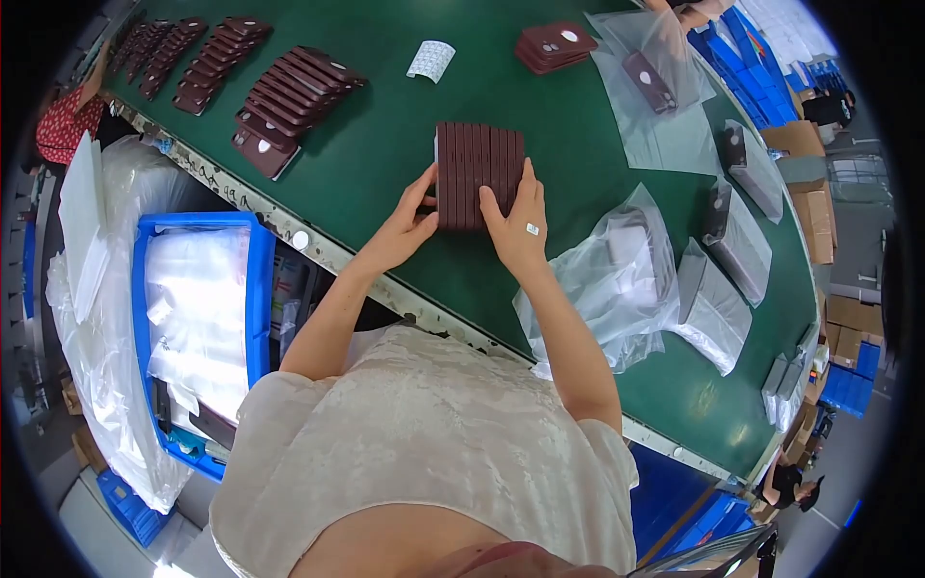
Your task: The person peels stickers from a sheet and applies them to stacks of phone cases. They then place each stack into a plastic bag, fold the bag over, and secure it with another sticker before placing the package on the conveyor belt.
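Between hands (521,229), flat maroon slabs (464,169)

A case block (470,159) rests on the tabletop (381,159) between left grip (398,233) and right grip (521,229); behind it, left to right, lie case rows (294,93), label sheet (431,61) and case pile (555,45); bagged cases (742,243) lie right, a bin (258,299) left, beside the tabletop

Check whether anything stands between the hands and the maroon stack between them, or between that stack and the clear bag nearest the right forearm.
Nothing visible separates the left hand or right hand from the maroon stack. Toward the clear bag, the right hand itself stands between, at the stack's right side.
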A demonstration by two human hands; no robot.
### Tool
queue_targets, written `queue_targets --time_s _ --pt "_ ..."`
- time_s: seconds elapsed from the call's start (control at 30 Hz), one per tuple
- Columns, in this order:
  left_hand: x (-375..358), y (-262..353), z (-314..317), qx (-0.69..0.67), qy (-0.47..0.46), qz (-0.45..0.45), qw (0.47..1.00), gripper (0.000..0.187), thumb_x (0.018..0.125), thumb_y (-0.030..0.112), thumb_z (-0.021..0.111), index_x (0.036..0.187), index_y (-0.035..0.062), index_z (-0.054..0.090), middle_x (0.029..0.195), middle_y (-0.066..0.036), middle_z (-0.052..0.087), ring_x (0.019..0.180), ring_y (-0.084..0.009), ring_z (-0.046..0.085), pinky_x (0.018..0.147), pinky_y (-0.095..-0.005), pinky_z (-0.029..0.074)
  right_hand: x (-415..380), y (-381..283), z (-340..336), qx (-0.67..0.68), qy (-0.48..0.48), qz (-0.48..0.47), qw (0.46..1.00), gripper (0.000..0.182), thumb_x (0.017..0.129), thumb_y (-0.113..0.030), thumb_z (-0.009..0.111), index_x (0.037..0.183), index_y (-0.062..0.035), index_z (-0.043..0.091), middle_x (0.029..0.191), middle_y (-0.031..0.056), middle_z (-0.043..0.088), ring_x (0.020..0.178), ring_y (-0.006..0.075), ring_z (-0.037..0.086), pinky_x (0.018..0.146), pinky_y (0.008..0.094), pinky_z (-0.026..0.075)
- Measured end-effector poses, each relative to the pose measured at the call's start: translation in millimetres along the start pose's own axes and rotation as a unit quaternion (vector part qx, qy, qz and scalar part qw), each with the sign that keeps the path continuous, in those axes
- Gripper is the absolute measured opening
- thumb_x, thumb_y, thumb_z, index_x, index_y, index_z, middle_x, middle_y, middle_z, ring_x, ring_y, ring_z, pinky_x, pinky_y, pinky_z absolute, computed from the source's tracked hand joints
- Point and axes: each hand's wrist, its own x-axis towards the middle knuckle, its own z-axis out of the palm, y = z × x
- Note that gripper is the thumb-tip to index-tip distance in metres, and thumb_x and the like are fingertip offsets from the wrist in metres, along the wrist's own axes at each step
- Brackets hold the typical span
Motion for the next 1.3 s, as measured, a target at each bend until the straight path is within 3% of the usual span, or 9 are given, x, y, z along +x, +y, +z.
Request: queue_targets --time_s 0.27,0.37,0.4,0.47,0.63,0.93,1.07,1.2,1.3 --pt "23 24 -27 0.038 -0.1 -0.132 0.985 0.079 0.096 0.018 0.061 0.16 0.0129 0.015 0.15 -0.012 0.035 0.114 -0.0219 0.051 0.099 -0.0358 0.047 4 4 -9 -0.092 -0.002 -0.03 0.995 0.075 0.093 -0.037 0.063 0.146 0.0075 0.035 0.122 0.0232 0.052 0.107 0.0371 0.057 0.094 0.0426 0.048" --pt "46 23 -28 -0.13 -0.006 -0.255 0.958 0.083 0.094 0.028 0.066 0.158 0.0091 0.017 0.146 -0.017 0.04 0.116 -0.0262 0.052 0.099 -0.0377 0.047 19 16 -11 0.045 -0.042 0.059 0.996 0.071 0.094 -0.036 0.062 0.146 0.0051 0.036 0.124 0.0222 0.053 0.109 0.0355 0.057 0.095 0.04 0.048" --pt "54 15 -25 -0.129 -0.01 -0.255 0.958 0.083 0.094 0.028 0.066 0.158 0.0091 0.017 0.146 -0.017 0.04 0.116 -0.0262 0.052 0.099 -0.0377 0.047 21 20 -8 0.044 -0.038 0.06 0.996 0.071 0.094 -0.036 0.062 0.146 0.0051 0.036 0.124 0.0222 0.053 0.109 0.0355 0.057 0.095 0.04 0.048" --pt "69 -16 -11 0.011 0.026 -0.143 0.989 0.082 0.094 0.033 0.066 0.156 0.0056 0.02 0.143 -0.019 0.042 0.121 -0.03 0.052 0.101 -0.0394 0.046 24 33 1 0.064 -0.042 0.049 0.996 0.071 0.093 -0.031 0.065 0.147 0.0031 0.035 0.129 0.0205 0.051 0.112 0.0334 0.056 0.097 0.039 0.047" --pt "48 62 14 0.223 0.147 0.047 0.962 0.079 0.093 0.035 0.067 0.15 -0.0003 0.025 0.14 -0.023 0.043 0.129 -0.0377 0.049 0.105 -0.0423 0.043 9 -17 -23 0.225 0.041 -0.029 0.973 0.074 0.089 -0.018 0.071 0.148 0.0008 0.031 0.138 0.0168 0.046 0.119 0.0289 0.053 0.1 0.039 0.044" --pt "28 56 19 0.205 0.137 0.016 0.969 0.077 0.09 0.03 0.072 0.144 -0.0034 0.028 0.14 -0.025 0.043 0.126 -0.0386 0.051 0.102 -0.0442 0.045 -15 -9 -19 0.176 0.024 -0.036 0.983 0.077 0.087 -0.013 0.072 0.148 -0.0007 0.027 0.136 0.0165 0.045 0.117 0.0268 0.054 0.099 0.0398 0.045" --pt "23 67 24 0.217 0.156 0.026 0.963 0.077 0.088 0.033 0.074 0.142 -0.0031 0.031 0.137 -0.025 0.046 0.121 -0.0386 0.055 0.098 -0.0441 0.047 -17 -15 -15 0.149 0.054 -0.063 0.985 0.075 0.084 -0.011 0.074 0.144 0.0045 0.031 0.131 0.023 0.046 0.111 0.033 0.057 0.094 0.041 0.049" --pt "27 95 26 0.276 0.177 0.027 0.944 0.079 0.086 0.044 0.073 0.136 -0.0053 0.037 0.123 -0.025 0.059 0.109 -0.0394 0.063 0.091 -0.0439 0.052 -13 -30 -34 0.029 0.092 -0.112 0.989 0.074 0.087 -0.021 0.073 0.143 0.0044 0.032 0.128 0.0253 0.048 0.109 0.0373 0.058 0.09 0.0431 0.051" --pt "43 118 12 0.378 0.064 -0.162 0.909 0.088 0.083 0.061 0.069 0.128 -0.0096 0.043 0.105 -0.024 0.068 0.097 -0.0398 0.069 0.084 -0.0445 0.055 -1 -36 -49 -0.023 -0.022 -0.038 0.999 0.075 0.091 -0.034 0.068 0.144 0.0051 0.032 0.125 0.0264 0.05 0.108 0.0408 0.058 0.088 0.0445 0.052"
